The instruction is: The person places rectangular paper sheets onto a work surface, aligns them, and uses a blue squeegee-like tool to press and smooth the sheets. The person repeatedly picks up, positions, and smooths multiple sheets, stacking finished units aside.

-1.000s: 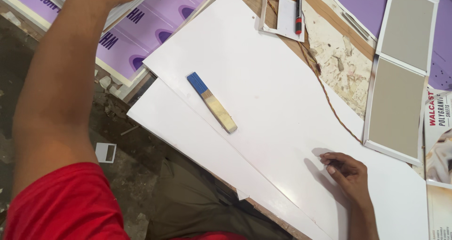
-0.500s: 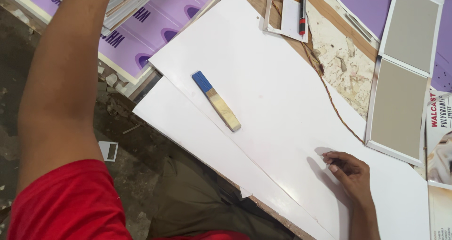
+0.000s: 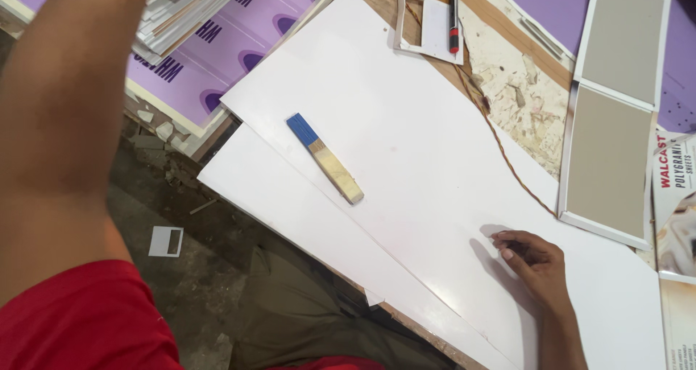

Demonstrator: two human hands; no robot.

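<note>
The person leans over a table (image 3: 533, 112) with a rough wooden top. Their right hand (image 3: 533, 257) rests on a big white sheet (image 3: 435, 167) that lies across the table. The fingers are curled in and the fingertips (image 3: 506, 248) press down on the sheet; the hand holds nothing. A second white sheet (image 3: 290, 199) lies under the first one and sticks out along the near edge, past the side of the table. On the top sheet, well apart from the right hand, lies a small wooden block (image 3: 325, 158) with one blue end. The left arm (image 3: 65, 101) reaches up and away to the far left corner, and the left hand itself is out of the picture, so I cannot tell if it is holding something. Up there sits a stack of thin boards (image 3: 192, 7) on top of purple panels (image 3: 217, 58). At the far end of the table there is a small white frame piece (image 3: 429, 29), and a black and red pen (image 3: 454, 20) lies on it. A thin brown cord (image 3: 500, 141) runs along the edge of the top sheet. To the right lie two grey panels with white rims (image 3: 612, 120). Down on the dusty floor (image 3: 167, 283) lies a small white cut-out (image 3: 166, 241). The person wears a red shirt (image 3: 80, 319).
</note>
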